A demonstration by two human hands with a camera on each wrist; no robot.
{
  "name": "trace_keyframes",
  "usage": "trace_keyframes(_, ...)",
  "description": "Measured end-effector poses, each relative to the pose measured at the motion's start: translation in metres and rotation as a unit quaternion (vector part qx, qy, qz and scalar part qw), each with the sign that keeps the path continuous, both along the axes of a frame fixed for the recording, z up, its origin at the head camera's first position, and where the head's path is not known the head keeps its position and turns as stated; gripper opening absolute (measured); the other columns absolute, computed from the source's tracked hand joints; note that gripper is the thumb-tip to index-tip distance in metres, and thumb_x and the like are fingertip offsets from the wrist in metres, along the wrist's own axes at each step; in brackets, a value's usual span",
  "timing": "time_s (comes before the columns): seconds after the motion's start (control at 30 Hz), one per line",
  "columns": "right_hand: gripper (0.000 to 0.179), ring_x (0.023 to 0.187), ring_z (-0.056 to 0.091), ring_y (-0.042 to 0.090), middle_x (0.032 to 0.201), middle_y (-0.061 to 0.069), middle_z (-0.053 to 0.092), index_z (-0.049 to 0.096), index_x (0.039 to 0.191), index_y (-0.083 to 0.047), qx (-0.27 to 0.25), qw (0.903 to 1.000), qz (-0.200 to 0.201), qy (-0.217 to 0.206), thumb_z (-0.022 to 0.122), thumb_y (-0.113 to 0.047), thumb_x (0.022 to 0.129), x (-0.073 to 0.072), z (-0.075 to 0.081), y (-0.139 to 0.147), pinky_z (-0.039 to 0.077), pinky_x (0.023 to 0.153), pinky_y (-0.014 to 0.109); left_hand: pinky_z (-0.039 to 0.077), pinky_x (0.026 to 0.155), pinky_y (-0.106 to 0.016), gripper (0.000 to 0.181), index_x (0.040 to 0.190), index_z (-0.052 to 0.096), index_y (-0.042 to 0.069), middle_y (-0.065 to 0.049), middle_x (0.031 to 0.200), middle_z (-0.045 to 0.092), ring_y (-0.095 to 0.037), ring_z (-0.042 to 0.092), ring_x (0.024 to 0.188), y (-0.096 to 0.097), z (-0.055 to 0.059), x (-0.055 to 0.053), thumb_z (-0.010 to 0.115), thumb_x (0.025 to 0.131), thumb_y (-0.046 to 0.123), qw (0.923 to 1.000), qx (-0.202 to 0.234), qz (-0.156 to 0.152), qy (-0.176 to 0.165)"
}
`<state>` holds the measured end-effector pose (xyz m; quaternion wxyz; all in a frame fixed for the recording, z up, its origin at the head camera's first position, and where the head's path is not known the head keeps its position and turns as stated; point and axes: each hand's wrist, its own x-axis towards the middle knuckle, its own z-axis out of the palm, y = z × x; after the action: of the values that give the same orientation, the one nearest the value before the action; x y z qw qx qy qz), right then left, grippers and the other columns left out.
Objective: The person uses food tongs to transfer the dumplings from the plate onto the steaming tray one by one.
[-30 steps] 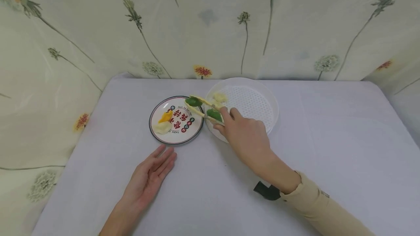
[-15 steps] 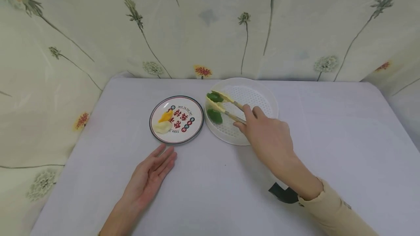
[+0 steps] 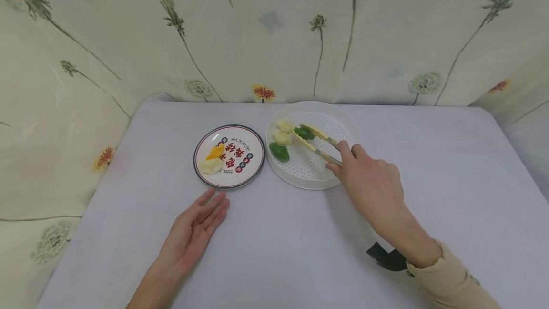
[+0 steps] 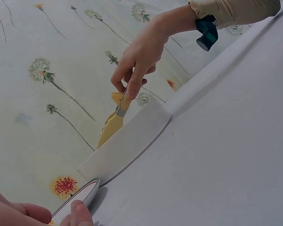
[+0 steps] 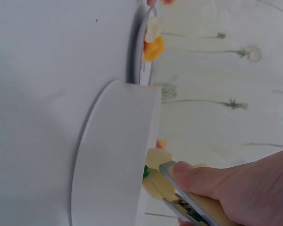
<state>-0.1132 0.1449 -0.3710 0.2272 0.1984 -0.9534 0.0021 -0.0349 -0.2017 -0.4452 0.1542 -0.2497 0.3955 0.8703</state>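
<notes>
My right hand [image 3: 375, 192] holds a pair of kitchen tongs [image 3: 327, 157] with yellow scalloped tips. Between those tips, over the round white perforated tray [image 3: 304, 171], is a green dumpling [image 3: 304, 132]. Left of it, another green dumpling [image 3: 279, 152] and two cream dumplings [image 3: 282, 138] lie in the tray. An orange dumpling [image 3: 216, 151] and a cream one [image 3: 211, 166] sit on a printed plate [image 3: 256, 143]. My left hand [image 3: 193, 235] rests with fingers extended by the plate's front edge, holding nothing. The tray wall [image 5: 113, 155] partly hides the tong tips in the right wrist view.
A white cloth [image 3: 296, 252] covers the table. Plate and tray stand side by side near its back edge, against a flower-patterned curtain [image 3: 274, 32]. A dark wrist device [image 3: 387, 256] sits on the right wrist below the beige sleeve [image 3: 450, 275].
From beside the plate, my right hand has moved right with the tongs, carrying the green dumpling across to the tray's middle. My left hand has stayed in place.
</notes>
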Motion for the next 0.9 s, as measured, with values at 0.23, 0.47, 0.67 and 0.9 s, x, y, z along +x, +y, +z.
trace_keyframes(0.23, 0.042, 0.04, 0.016, 0.013, 0.062, 0.002, 0.03, 0.048, 0.091, -0.004, 0.003, 0.9999, -0.001, -0.013, 0.075, -0.036, 0.09, 0.0, -0.005, 0.002, 0.011, 0.038, 0.022, 0.046, 0.118, -0.028, 0.052, 0.159, 0.03, 0.018, -0.005, 0.158, 0.046, -0.018, 0.051, 0.143, 0.0, 0.0, 0.0, 0.04, 0.107, 0.017, 1.0, -0.001, -0.002, 0.002)
trace_keyframes(0.47, 0.043, 0.04, 0.018, 0.013, 0.062, 0.004, 0.034, 0.049, 0.093, -0.004, 0.006, 0.9993, -0.007, -0.035, 0.076, -0.037, 0.089, -0.001, -0.01, 0.002, 0.011, 0.038, 0.023, 0.047, 0.118, -0.028, 0.053, 0.159, 0.03, 0.018, -0.005, 0.158, 0.047, -0.018, 0.051, 0.143, 0.0, -0.001, 0.0, 0.041, 0.107, 0.017, 1.0, 0.002, -0.001, 0.001)
trace_keyframes(0.67, 0.043, 0.04, 0.018, 0.013, 0.062, 0.003, 0.034, 0.049, 0.093, -0.004, -0.003, 0.9996, -0.002, -0.027, 0.076, -0.038, 0.089, 0.001, -0.007, 0.001, 0.012, 0.038, 0.022, 0.047, 0.117, -0.028, 0.053, 0.159, 0.03, 0.018, -0.005, 0.158, 0.046, -0.018, 0.051, 0.143, -0.001, 0.0, 0.0, 0.041, 0.107, 0.017, 1.0, 0.005, 0.0, 0.003)
trace_keyframes(0.9, 0.043, 0.042, 0.014, 0.011, 0.063, -0.001, 0.027, 0.048, 0.092, -0.005, -0.014, 0.9998, 0.002, -0.01, 0.076, -0.037, 0.088, 0.004, 0.001, -0.002, 0.01, 0.039, 0.021, 0.047, 0.117, -0.028, 0.053, 0.159, 0.03, 0.018, -0.006, 0.159, 0.045, -0.019, 0.052, 0.142, -0.001, 0.0, 0.0, 0.041, 0.107, 0.016, 1.0, 0.008, 0.002, 0.0)
